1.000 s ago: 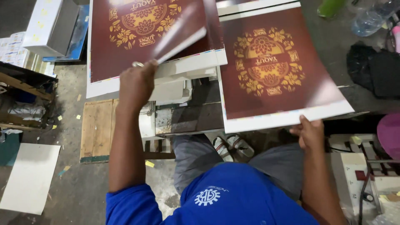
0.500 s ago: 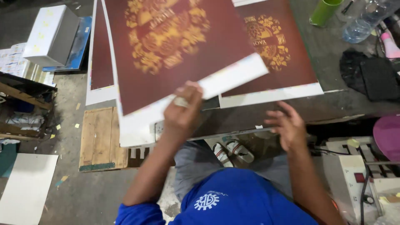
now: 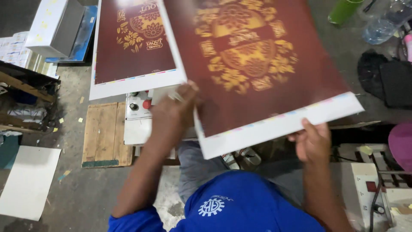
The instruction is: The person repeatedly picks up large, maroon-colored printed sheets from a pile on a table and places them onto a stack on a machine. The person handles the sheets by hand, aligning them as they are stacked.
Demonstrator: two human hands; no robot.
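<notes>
Overhead, both hands grasping glossy maroon printed sheet [image 3: 257, 73]: left hand [image 3: 174, 114] near edge, right hand [image 3: 313, 141] white border.

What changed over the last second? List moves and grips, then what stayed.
The left hand carried a maroon printed sheet from the left stack rightward; the right hand, free half a second ago, now grips its near edge. The wooden pallet and green cup stayed.

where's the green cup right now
In the head view the green plastic cup stands at the top right edge, on the dark worktop, left of the clear plastic bottle.
</notes>
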